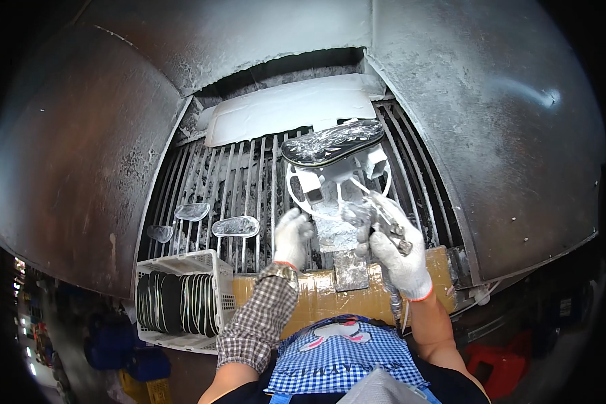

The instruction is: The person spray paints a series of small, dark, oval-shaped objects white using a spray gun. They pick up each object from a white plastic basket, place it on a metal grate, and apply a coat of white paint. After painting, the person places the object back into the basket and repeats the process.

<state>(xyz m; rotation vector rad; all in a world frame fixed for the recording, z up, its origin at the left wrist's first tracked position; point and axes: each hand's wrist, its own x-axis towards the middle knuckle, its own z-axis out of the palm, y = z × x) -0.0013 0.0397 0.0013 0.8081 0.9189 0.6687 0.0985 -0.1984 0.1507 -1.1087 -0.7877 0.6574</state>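
My right hand (402,261), in a white glove with an orange cuff, is wrapped round a metal spray gun (358,214) crusted with grey-white residue. A wrapped hose (392,296) hangs below it. In front of the gun, a dark rounded board with a pinched waist and shiny wrap on top (333,145) rests on a stand with a white ring (293,197). My left hand (291,237), also gloved, is near the ring's left side. Its fingers are curled in and nothing shows in them. A checked sleeve (261,312) covers that forearm.
Dark metal walls (512,135) enclose a slatted grate (239,172) coated in powder. Small oval pieces (236,227) lie at its left. A white plastic basket (222,289) holds dark oval boards (172,303) on edge. White sheeting (289,101) covers the back; a tape-covered ledge (316,289) runs along the front.
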